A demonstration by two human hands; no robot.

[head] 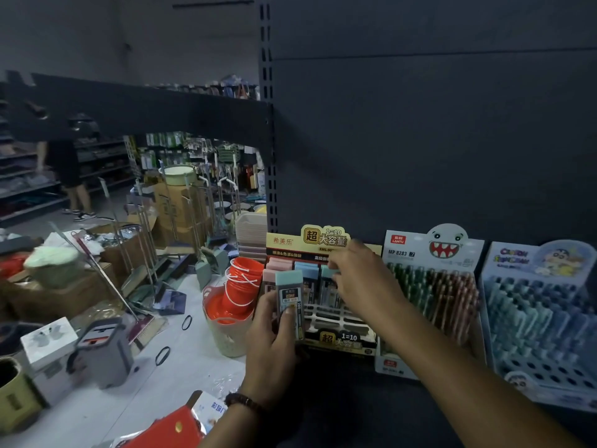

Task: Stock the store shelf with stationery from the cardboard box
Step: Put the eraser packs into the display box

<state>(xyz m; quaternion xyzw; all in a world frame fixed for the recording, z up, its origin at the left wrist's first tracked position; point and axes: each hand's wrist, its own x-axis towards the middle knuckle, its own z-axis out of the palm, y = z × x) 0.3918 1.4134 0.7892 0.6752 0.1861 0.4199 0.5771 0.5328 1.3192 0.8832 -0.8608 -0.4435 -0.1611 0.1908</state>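
On the pale floor at the far left stand a white carton (48, 341) and a grey plastic mop bucket (103, 350), both boxy, with brown cardboard boxes (58, 295) and long-handled brooms behind them. Near the shelf's left edge, a stack of glossy orange buckets (242, 279) with thin white handles sits inside a beige basket (229, 337). A red packet (168, 431) lies at the bottom of the view.

The left hand (271, 344), with a dark bead bracelet (242, 400) on its wrist, grips an eraser (289, 292) upright, thumb across its front. The eraser is a flat block with a teal top and a dark printed paper sleeve. It is in front of the left side of the eraser tray (323, 244) and hides part of the pink erasers behind it.

The tray is printed card with a yellow header, and it stands at the left end of the dark matt shelf (355, 409), just right of the slotted metal post (266, 92). Its white plastic grid shows open slots in front. The right hand (361, 279) reaches over the tray and pinches the teal top of a second eraser (329, 272) standing in the back row. Its forearm crosses in front of the tray's right side.

Touching the tray on the right is a white card pen stand (429, 286) with a toothy cartoon face and slanted rows of green and pink pens. Beside that stands a pale blue pen stand (536, 305) with round holes
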